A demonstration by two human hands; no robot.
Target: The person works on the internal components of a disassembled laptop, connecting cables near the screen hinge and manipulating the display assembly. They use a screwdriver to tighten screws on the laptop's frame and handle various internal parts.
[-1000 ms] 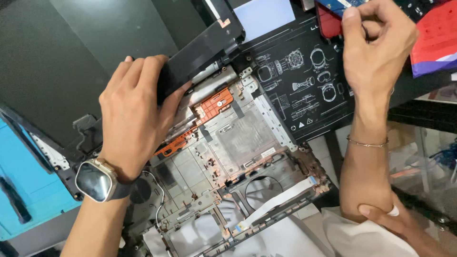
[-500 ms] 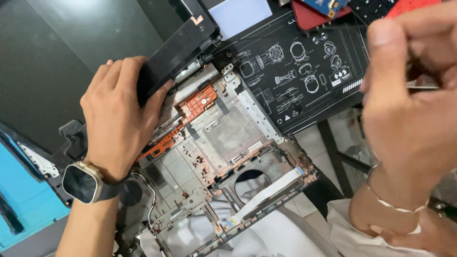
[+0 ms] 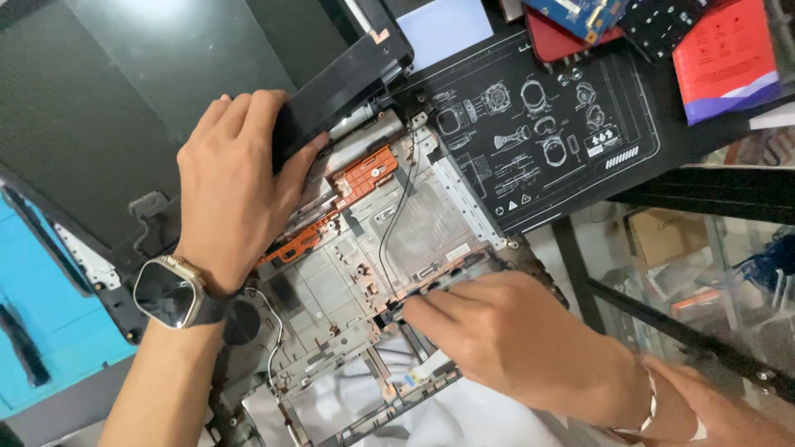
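Note:
An opened laptop base (image 3: 414, 223) lies in front of me, a grey metal frame with an orange part (image 3: 364, 175) and a thin black wire (image 3: 397, 211). My left hand (image 3: 236, 190), with a smartwatch (image 3: 170, 291) on its wrist, grips the black hinge bar (image 3: 344, 79) at the base's far edge, next to the dark screen panel (image 3: 124, 91). My right hand (image 3: 513, 339) rests low on the near edge of the base, fingers close together and pointing left at a dark spot on the frame. Whether they pinch something is hidden.
A black work mat (image 3: 563, 124) with white tool drawings lies to the right. At its far side are a red box (image 3: 720, 58), a blue circuit board (image 3: 580, 15) and a black keyboard piece (image 3: 662, 25). A teal mat (image 3: 41, 323) is at left. Clutter (image 3: 662, 240) shows below the table edge.
My right hand came down from the upper right, past the camera, onto the near edge of the laptop base. My left hand kept its grip on the hinge bar.

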